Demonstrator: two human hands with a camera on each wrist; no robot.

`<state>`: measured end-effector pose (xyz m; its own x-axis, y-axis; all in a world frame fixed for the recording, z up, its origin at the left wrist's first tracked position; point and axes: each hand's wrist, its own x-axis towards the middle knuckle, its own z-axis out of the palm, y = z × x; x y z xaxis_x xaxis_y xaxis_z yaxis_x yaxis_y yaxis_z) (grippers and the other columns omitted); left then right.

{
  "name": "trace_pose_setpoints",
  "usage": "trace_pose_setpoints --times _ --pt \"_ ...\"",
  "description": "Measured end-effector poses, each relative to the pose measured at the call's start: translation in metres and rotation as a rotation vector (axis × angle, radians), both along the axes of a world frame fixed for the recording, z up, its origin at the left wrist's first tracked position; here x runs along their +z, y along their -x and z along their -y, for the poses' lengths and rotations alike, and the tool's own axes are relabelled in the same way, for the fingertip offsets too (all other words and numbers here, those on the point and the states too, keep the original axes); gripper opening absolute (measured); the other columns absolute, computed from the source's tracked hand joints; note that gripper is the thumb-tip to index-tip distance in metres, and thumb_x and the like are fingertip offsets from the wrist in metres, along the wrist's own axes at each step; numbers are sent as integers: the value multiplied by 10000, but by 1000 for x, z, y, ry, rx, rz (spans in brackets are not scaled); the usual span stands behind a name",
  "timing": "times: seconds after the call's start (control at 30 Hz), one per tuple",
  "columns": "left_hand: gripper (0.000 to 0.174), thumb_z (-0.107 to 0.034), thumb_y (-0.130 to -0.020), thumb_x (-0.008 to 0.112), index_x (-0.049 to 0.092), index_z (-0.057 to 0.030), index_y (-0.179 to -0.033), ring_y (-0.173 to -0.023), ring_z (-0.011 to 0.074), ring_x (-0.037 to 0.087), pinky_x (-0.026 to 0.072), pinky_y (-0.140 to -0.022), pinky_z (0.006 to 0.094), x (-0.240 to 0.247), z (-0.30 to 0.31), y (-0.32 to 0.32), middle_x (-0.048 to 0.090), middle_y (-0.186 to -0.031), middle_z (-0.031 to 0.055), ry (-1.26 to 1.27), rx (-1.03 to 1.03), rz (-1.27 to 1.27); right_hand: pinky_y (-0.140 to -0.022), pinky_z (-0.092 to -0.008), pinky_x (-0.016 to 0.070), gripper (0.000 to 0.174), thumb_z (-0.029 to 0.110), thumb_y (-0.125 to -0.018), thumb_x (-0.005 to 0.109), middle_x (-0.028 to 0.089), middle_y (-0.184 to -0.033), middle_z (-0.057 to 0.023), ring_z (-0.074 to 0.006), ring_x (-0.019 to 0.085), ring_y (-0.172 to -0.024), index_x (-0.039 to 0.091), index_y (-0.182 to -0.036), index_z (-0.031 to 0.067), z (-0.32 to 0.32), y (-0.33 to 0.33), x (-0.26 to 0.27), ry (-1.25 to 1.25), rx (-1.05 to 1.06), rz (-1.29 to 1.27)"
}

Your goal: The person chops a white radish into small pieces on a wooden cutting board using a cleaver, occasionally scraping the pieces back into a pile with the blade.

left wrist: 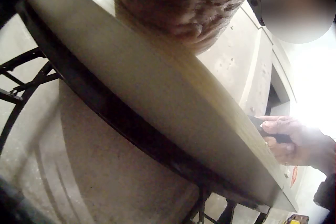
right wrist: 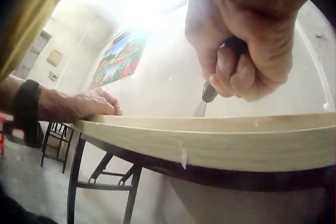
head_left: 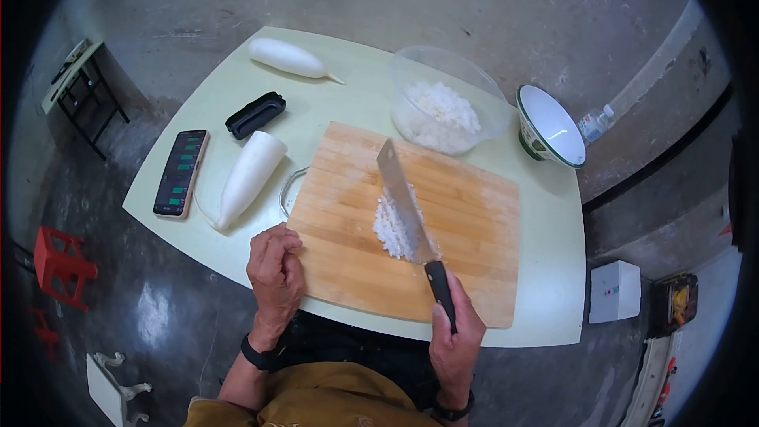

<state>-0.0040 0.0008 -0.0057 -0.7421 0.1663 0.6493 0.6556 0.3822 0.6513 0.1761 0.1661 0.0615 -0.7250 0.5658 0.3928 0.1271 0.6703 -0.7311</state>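
In the head view the right hand grips the black handle of a cleaver, whose blade lies over a small heap of chopped white pieces on the wooden cutting board. The right wrist view shows that hand with fingers curled round the handle. At the board's left front edge rests the left hand, its fingers bent, with no object seen in it; the left wrist view shows only part of this hand up close. A clear bowl behind the board contains more white pieces.
Left of the board lie a peeled white radish, a phone, a black tray and a metal ring. Another radish is at the back. Right of the clear bowl, a white-and-green bowl stands tilted near a plastic bottle.
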Motion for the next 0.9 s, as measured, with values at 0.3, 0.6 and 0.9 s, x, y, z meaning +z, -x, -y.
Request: trace_pose_setpoints --times 0.3,0.6,0.9 --pt "293 182 -678 474 609 -2 -862 -948 331 657 528 -821 393 -1 0 0 659 -843 121 4 -2 -12 -863 -383 537 456 -47 -879 619 675 -1138 -243 -352 691 -1003 570 -1333 -41 0 -2 -2 103 -34 75" --pt "291 181 -688 468 612 1 -864 -950 329 659 531 -816 390 0 1 0 661 -855 123 11 -10 -11 -828 -376 544 455 2 -882 658 686 -1092 -231 -338 702 -957 596 -1333 14 10 -9 9 173 99 62" --pt "287 185 -701 466 617 -1 -860 -962 339 672 542 -804 388 -3 1 0 670 -868 126 -1 -2 -9 -877 -378 533 436 9 -900 638 672 -1149 -256 -375 685 -1028 582 -1331 -19 -3 3 -3 168 21 56"
